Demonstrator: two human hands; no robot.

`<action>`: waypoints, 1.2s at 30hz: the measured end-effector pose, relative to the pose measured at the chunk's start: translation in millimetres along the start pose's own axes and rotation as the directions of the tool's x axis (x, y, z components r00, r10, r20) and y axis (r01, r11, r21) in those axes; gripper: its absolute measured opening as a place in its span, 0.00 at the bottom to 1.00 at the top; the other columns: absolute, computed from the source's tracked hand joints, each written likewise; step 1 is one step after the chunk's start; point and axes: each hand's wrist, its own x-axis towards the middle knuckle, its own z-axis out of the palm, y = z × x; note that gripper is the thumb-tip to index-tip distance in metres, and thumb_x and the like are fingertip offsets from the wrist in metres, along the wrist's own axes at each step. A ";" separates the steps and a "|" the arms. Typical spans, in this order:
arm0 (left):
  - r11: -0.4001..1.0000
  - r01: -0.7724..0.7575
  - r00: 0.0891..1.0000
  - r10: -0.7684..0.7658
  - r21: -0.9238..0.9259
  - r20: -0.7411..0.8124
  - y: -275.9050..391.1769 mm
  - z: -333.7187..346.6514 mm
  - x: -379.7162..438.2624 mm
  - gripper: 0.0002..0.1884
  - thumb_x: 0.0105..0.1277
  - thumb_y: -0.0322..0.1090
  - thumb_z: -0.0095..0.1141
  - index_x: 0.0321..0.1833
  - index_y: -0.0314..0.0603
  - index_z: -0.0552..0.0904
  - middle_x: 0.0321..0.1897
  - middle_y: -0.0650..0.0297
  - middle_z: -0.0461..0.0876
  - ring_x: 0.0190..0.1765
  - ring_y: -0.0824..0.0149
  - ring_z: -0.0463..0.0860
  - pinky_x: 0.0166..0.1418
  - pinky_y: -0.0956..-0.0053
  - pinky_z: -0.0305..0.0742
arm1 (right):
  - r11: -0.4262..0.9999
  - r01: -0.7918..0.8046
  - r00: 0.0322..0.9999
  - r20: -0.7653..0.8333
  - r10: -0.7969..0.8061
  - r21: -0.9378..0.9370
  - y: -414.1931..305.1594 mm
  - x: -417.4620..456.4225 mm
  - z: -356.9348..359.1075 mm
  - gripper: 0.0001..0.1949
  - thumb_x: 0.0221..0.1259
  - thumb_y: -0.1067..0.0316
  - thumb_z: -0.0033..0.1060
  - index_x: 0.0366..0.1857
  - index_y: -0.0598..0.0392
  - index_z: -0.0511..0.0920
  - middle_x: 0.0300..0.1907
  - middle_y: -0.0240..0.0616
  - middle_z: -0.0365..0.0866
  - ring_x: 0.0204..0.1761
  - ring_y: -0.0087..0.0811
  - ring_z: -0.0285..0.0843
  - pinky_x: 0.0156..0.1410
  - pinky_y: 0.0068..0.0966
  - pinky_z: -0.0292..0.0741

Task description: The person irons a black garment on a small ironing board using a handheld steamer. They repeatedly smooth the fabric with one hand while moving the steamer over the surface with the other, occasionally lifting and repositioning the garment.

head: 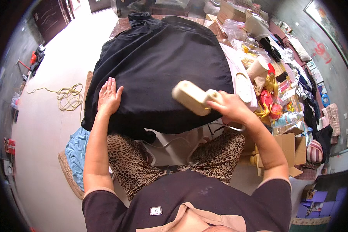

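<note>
Black cloth, seemingly a garment (162, 66), lies spread over the table in front of me, with soft creases across its far left part. My left hand (108, 100) rests palm down on its left side, thumb apart from the fingers. In my right hand (230, 107) is the handle of a cream handheld steam iron (191, 97), over the right front of the cloth. Its sole is turned away from view, so I cannot tell whether it touches the fabric. A pale cord (227, 126) hangs below my right wrist.
Beside the cloth on the right lie a cream oval stand (243, 87), a paper roll (258, 69), bananas (271, 82) and dragon fruit (266, 100). An open cardboard box (287, 149) stands by my right elbow. Yellow cord (68, 97) is coiled on the floor; blue fabric (76, 153) lies at left.
</note>
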 end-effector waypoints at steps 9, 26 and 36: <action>0.994 0.040 0.997 -0.046 0.106 0.057 18.0 -15.8 15.6 0.40 0.80 0.63 0.31 0.79 0.32 0.61 0.81 0.49 0.57 0.82 0.54 0.57 0.85 0.63 0.47 | 0.995 -0.057 0.988 -0.149 0.044 -0.085 21.0 -27.9 -50.0 0.27 0.67 0.42 0.63 0.46 0.64 0.81 0.40 0.60 0.84 0.44 0.55 0.85 0.48 0.42 0.77; 0.995 0.089 0.996 -0.090 0.052 0.015 37.3 14.2 45.7 0.40 0.79 0.64 0.28 0.82 0.38 0.58 0.83 0.56 0.54 0.84 0.60 0.53 0.86 0.65 0.44 | 0.947 0.216 0.976 0.022 -0.218 -0.239 23.5 94.3 -9.6 0.26 0.71 0.40 0.54 0.56 0.52 0.81 0.52 0.60 0.81 0.55 0.59 0.80 0.59 0.44 0.76; 0.993 0.113 0.993 -0.113 0.016 -0.015 42.7 13.0 47.9 0.40 0.79 0.65 0.27 0.82 0.39 0.58 0.83 0.57 0.54 0.84 0.61 0.54 0.86 0.66 0.44 | 0.976 -0.216 0.947 -0.241 0.211 0.004 53.5 37.2 -46.4 0.28 0.67 0.42 0.63 0.52 0.61 0.79 0.35 0.52 0.83 0.38 0.47 0.84 0.43 0.40 0.79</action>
